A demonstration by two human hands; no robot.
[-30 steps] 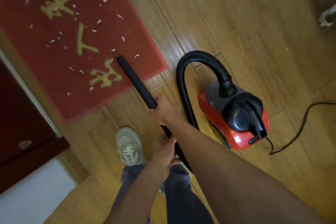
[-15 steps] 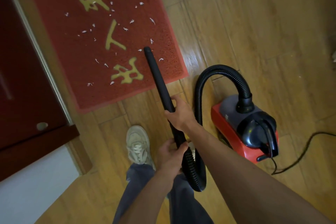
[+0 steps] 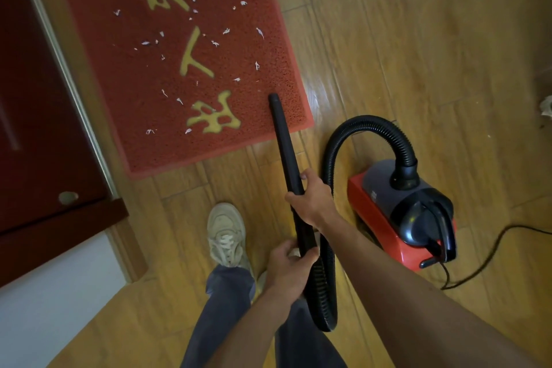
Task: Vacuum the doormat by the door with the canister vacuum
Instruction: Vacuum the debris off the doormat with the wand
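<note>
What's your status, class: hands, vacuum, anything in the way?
Right hand and left hand grip the wand. Tip over the mat's near corner; scraps lie ahead. Hose loops beside, off the mat.

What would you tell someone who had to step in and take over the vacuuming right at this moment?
Left hand: grips the rear end of the wand, where the hose joins.
Right hand: grips the wand further forward.
Wand tip is at the doormat corner nearest the canister vacuum, which stands on the floor to the right, its cord trailing away.
Done: little, it seems; only the patch around the tip looks clean.
Left: white scraps lie scattered over most of the mat; probably sweep the tip across all of it.
</note>
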